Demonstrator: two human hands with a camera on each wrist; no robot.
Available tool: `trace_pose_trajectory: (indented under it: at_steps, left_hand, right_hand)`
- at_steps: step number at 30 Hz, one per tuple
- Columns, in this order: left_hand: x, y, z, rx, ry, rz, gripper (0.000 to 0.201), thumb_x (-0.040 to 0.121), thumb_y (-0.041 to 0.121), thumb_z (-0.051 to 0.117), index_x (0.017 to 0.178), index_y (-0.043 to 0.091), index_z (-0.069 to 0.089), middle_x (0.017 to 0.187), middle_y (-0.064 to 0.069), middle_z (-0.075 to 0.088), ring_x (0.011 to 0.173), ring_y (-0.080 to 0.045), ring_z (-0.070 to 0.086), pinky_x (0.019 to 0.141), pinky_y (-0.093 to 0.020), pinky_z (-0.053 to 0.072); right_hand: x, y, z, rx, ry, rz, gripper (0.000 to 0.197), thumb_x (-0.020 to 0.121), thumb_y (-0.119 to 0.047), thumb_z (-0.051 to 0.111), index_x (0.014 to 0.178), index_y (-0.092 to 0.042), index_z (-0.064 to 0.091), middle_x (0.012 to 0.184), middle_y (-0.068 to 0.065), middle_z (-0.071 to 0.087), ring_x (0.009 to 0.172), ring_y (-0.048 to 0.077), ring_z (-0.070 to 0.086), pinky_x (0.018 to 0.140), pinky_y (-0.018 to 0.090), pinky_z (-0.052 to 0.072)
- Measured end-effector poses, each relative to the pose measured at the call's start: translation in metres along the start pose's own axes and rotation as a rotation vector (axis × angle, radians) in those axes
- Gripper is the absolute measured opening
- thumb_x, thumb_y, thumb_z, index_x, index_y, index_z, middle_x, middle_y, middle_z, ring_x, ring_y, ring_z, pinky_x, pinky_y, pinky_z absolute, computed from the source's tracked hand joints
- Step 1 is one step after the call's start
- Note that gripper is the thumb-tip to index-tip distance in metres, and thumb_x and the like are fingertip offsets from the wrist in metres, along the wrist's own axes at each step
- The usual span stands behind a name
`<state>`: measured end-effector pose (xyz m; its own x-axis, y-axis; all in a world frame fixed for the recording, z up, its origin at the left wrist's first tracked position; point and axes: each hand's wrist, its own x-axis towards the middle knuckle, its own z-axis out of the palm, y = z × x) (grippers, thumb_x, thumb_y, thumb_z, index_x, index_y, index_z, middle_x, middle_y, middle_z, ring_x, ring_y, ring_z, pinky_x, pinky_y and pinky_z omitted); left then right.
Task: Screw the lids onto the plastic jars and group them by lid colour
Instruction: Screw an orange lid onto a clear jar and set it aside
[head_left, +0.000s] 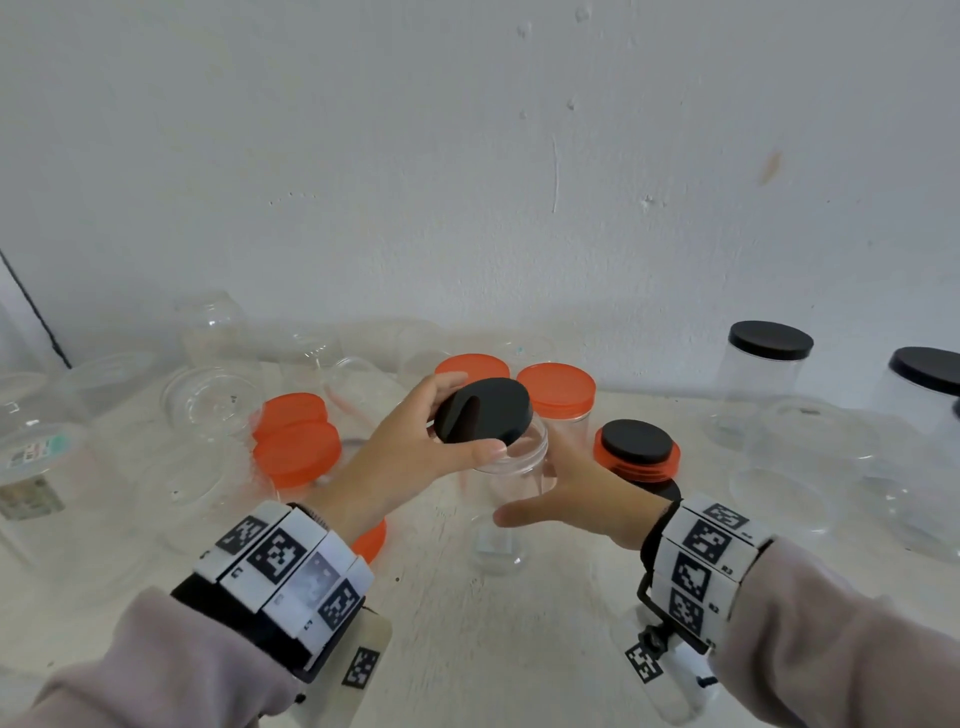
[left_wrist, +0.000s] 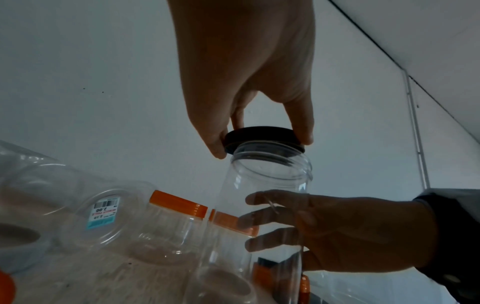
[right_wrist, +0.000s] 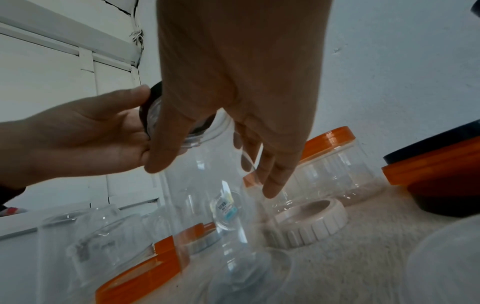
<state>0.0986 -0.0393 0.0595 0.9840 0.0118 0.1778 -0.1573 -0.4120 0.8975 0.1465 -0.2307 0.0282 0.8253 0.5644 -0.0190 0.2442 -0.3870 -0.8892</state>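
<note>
My left hand (head_left: 470, 415) grips a black lid (head_left: 483, 410) by its rim, thumb near me and fingers on the far side. The lid sits tilted on the mouth of a clear plastic jar (head_left: 514, 457) that stands upright on the table. In the left wrist view the black lid (left_wrist: 259, 133) only half covers the jar (left_wrist: 265, 185), with one edge raised. My right hand (head_left: 535, 493) holds the jar's body from the right, thumb in front and fingers behind. The right wrist view shows my right hand (right_wrist: 213, 179) wrapped round the jar (right_wrist: 207, 185).
Orange-lidded jars (head_left: 296, 452) (head_left: 556, 389) stand behind and to the left. A black lid on stacked orange lids (head_left: 636, 447) lies just right. Two black-lidded jars (head_left: 769, 340) (head_left: 927, 369) stand far right. Several lidless clear jars (head_left: 213, 395) lie at left. A white lid (right_wrist: 309, 222) is behind.
</note>
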Motion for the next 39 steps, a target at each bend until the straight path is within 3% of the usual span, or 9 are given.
trace_pose_trajectory:
  at_steps: [5, 8, 12, 19, 24, 28, 33, 36, 39]
  left_hand:
    - [0.002, 0.003, 0.009, 0.103, -0.031, 0.039, 0.079, 0.067, 0.042, 0.084, 0.132, 0.034, 0.041, 0.119, 0.028, 0.048, 0.103, 0.020, 0.044, 0.075, -0.001, 0.038]
    - [0.003, 0.002, 0.010, 0.140, -0.028, 0.043, 0.083, 0.070, 0.037, 0.083, 0.139, 0.029, 0.039, 0.125, 0.020, 0.046, 0.106, 0.014, 0.044, 0.078, -0.004, 0.035]
    - [0.003, 0.000, 0.011, 0.145, -0.031, 0.028, 0.085, 0.070, 0.038, 0.083, 0.141, 0.028, 0.037, 0.128, 0.017, 0.045, 0.117, 0.000, 0.044, 0.082, -0.006, 0.034]
    - [0.001, -0.004, 0.008, 0.085, -0.087, 0.000, 0.107, 0.059, 0.047, 0.081, 0.147, 0.030, 0.023, 0.127, 0.027, 0.039, 0.122, 0.002, 0.038, 0.093, -0.009, 0.030]
    - [-0.004, -0.022, 0.004, -0.014, -0.143, -0.074, 0.108, 0.062, 0.039, 0.085, 0.147, 0.031, 0.020, 0.132, 0.031, 0.038, 0.129, 0.008, 0.032, 0.103, -0.012, 0.026]
    - [-0.005, -0.033, 0.013, -0.057, -0.167, -0.088, 0.097, 0.063, 0.031, 0.086, 0.142, 0.035, 0.029, 0.137, 0.027, 0.043, 0.130, 0.007, 0.036, 0.111, -0.026, 0.028]
    - [-0.003, -0.039, 0.028, -0.099, -0.197, -0.080, 0.095, 0.071, 0.023, 0.085, 0.143, 0.038, 0.026, 0.137, 0.021, 0.047, 0.122, 0.007, 0.044, 0.092, -0.014, 0.040]
    - [-0.001, -0.041, 0.033, -0.113, -0.184, -0.083, 0.096, 0.072, 0.019, 0.084, 0.144, 0.035, 0.024, 0.138, 0.017, 0.046, 0.127, 0.000, 0.043, 0.103, -0.024, 0.038]
    - [0.000, -0.042, 0.034, -0.118, -0.185, -0.083, 0.095, 0.072, 0.017, 0.084, 0.144, 0.035, 0.024, 0.137, 0.016, 0.047, 0.125, 0.001, 0.045, 0.097, -0.020, 0.039]
  right_hand:
    - [-0.001, -0.001, 0.000, 0.000, -0.013, -0.036, 0.091, 0.068, -0.024, 0.088, 0.140, -0.037, 0.035, 0.133, -0.016, 0.050, 0.123, 0.009, 0.047, 0.104, 0.030, 0.042]
    - [0.000, 0.000, -0.001, 0.009, -0.021, -0.046, 0.084, 0.070, -0.022, 0.087, 0.133, -0.043, 0.036, 0.128, -0.021, 0.050, 0.118, 0.001, 0.048, 0.094, 0.019, 0.042]
    - [0.000, 0.000, -0.001, 0.013, -0.026, -0.046, 0.084, 0.069, -0.023, 0.087, 0.132, -0.045, 0.035, 0.130, -0.020, 0.050, 0.119, 0.002, 0.047, 0.096, 0.020, 0.041]
    - [0.000, -0.003, -0.007, -0.056, -0.077, -0.013, 0.097, 0.069, -0.025, 0.087, 0.141, -0.039, 0.025, 0.139, -0.016, 0.042, 0.127, 0.007, 0.041, 0.098, 0.020, 0.035]
    - [-0.004, -0.023, -0.040, -0.140, -0.147, 0.039, 0.107, 0.069, -0.028, 0.087, 0.148, -0.036, 0.016, 0.147, -0.015, 0.035, 0.134, 0.009, 0.036, 0.111, 0.037, 0.034]
    - [0.002, -0.054, -0.055, -0.261, -0.196, -0.015, 0.100, 0.071, -0.035, 0.085, 0.147, -0.038, 0.021, 0.150, -0.017, 0.032, 0.137, 0.006, 0.033, 0.113, 0.037, 0.031]
    - [0.012, -0.085, -0.042, -0.584, -0.248, -0.068, 0.077, 0.075, -0.047, 0.077, 0.138, -0.027, 0.037, 0.140, -0.013, 0.042, 0.125, 0.011, 0.045, 0.103, 0.033, 0.040]
    - [0.018, -0.097, -0.034, -0.732, -0.278, -0.088, 0.079, 0.077, -0.050, 0.075, 0.142, -0.027, 0.036, 0.134, -0.017, 0.040, 0.120, 0.007, 0.042, 0.098, 0.028, 0.039]
    - [0.024, -0.106, -0.031, -0.858, -0.328, -0.051, 0.085, 0.077, -0.050, 0.073, 0.147, -0.033, 0.029, 0.139, -0.017, 0.034, 0.123, 0.006, 0.035, 0.096, 0.027, 0.036]
